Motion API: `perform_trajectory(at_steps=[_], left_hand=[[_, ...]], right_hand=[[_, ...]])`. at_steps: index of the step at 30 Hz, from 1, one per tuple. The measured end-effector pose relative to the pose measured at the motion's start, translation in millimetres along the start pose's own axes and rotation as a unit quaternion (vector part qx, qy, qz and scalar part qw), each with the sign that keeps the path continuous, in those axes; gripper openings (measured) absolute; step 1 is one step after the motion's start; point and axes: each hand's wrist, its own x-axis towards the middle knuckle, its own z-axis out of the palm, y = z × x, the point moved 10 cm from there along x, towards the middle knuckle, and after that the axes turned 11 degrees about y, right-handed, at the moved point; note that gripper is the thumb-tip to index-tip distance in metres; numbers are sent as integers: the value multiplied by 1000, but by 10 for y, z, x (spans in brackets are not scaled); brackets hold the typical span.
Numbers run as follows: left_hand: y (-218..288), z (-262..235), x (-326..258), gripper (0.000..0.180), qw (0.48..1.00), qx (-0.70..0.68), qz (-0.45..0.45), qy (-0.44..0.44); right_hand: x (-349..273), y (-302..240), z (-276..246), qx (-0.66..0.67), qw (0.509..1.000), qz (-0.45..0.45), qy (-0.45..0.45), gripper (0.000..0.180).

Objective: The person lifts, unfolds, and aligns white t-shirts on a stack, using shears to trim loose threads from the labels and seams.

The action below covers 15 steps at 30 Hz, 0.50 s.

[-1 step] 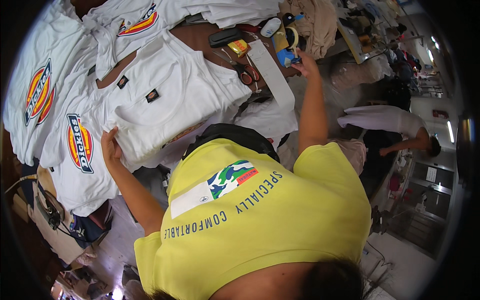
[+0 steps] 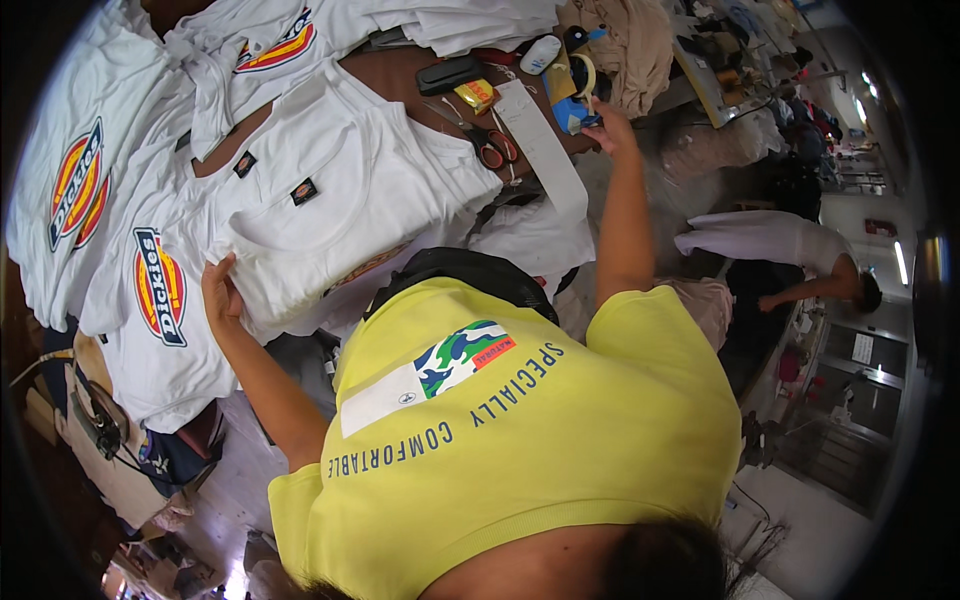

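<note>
My left hand [image 2: 222, 290] is closed on the near left edge of a folded white T-shirt [image 2: 330, 215], which lies on other white shirts with a red, yellow and blue printed emblem [image 2: 160, 287]. Stretched out to the far right, my right hand [image 2: 612, 132] has its fingers against the near end of a blue tape dispenser [image 2: 570, 112]. A roll of tape [image 2: 584, 76] sits in the dispenser. Whether a strip of tape is between those fingers is too small to tell.
On the brown table [image 2: 385, 72] lie scissors [image 2: 494, 150], a black case [image 2: 449, 75], a yellow packet [image 2: 477, 96] and a long white paper strip [image 2: 545, 150]. Beige cloth [image 2: 630, 50] is heaped beyond the dispenser. Another person [image 2: 780, 243] bends over at the right.
</note>
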Motion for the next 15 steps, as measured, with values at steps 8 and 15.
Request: perform_trajectory(at_steps=[8, 15], left_hand=[[42, 97, -82, 30, 1000, 3, 8, -24], [10, 66, -77, 33, 1000, -11, 1, -19]], right_hand=[[-163, 127, -87, 190, 980, -63, 8, 16], [-173, 273, -181, 134, 977, -106, 129, 14]])
